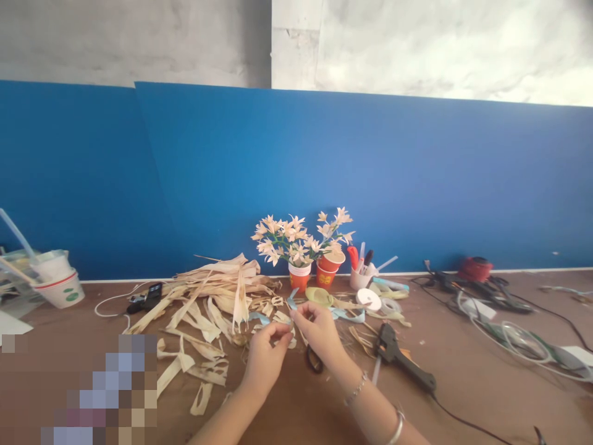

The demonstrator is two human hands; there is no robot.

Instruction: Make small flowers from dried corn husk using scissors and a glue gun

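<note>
My left hand is closed in a pinch just above the table, its fingertips close to those of my right hand. My right hand is pinched too, a little higher and farther forward. What either hand holds is too small to make out. A light-blue strip shows right at my right fingertips; whether it is gripped I cannot tell. Dried husk strips lie heaped to the left. Beyond my hands, pale husk-like flowers on green stems stand in a red paper cup.
A black glue gun lies to the right, trailing its cord. Behind are stacked red cups, a cup of pens and a white disc. Cables spread at far right. A white tub stands far left, before the blue partition.
</note>
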